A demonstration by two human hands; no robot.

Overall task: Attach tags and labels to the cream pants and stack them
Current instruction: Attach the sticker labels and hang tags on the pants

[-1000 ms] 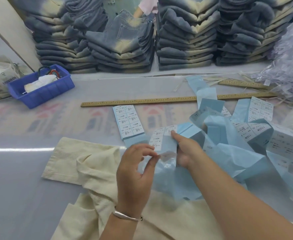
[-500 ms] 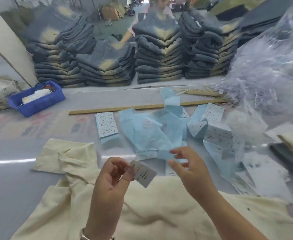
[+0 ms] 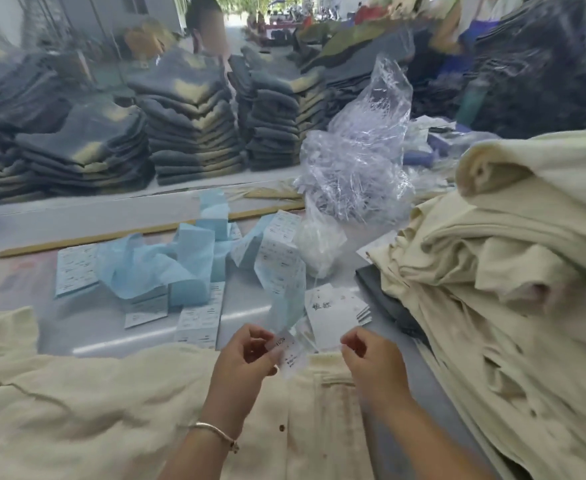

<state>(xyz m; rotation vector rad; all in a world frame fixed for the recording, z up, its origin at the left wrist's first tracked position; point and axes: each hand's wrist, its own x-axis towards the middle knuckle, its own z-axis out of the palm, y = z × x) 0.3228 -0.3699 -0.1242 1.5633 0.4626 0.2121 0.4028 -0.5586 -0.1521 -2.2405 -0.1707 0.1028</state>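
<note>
Cream pants lie spread across the near table, waistband and buttons under my hands. My left hand pinches a small white printed label just above the waistband. My right hand hovers beside it with fingers curled, thumb and fingertips close together; I cannot make out anything between them. A tall heap of cream pants fills the right side. Blue backing paper with sheets of white labels lies strewn in the middle of the table.
Stacks of folded grey-blue jeans line the far edge. A clear plastic bag of tag fasteners stands right of centre. A long wooden ruler lies across the table. White paper tags rest near the heap. A person stands behind the stacks.
The view swung right, bringing the cream heap into sight. Both hands moved right over the waistband, the left still pinching the label; the right hand's fingers curled in.
</note>
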